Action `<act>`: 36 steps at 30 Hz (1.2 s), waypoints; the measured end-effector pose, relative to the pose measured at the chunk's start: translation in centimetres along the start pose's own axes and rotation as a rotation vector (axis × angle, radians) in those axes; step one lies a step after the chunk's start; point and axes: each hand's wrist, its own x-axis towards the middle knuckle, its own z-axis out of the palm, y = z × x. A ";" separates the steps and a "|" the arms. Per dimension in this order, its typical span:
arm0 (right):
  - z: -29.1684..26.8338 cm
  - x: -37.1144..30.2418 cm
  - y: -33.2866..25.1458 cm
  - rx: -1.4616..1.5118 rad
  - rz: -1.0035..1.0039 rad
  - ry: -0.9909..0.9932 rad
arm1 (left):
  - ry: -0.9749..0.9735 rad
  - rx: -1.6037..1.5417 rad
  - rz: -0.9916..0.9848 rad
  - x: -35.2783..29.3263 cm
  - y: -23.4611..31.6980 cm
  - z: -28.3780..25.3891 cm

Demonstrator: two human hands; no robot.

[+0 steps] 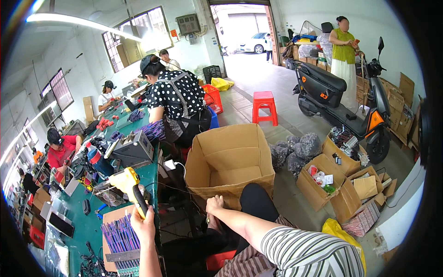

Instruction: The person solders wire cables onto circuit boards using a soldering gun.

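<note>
My left hand (pixel 144 224) is wrapped round the black handle of a yellow heat gun (pixel 123 181), held above the green table's near edge. Just below it, bundled thin purple-blue strips (pixel 121 233) lie on a piece of cardboard. My right hand (pixel 215 204) is closed at the near lower side of a large open cardboard box (pixel 230 152), over my leg. Whatever its fingers may hold is hidden. The inside of the box that shows is bare cardboard.
The green table (pixel 83 231) bears a phone (pixel 61 225), a grey metal unit (pixel 134 148) and black cables (pixel 94 261). Ahead, a co-worker in a dotted shirt (pixel 177 94) bends over it. Rightward are a red stool (pixel 263 108), black bags (pixel 307 147), filled cartons (pixel 318 182) and a scooter (pixel 341 92).
</note>
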 end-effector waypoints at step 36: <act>-55.7 1.8 26.7 -0.086 -0.258 0.927 | 0.087 -0.041 -0.120 1.8 -4.3 -0.7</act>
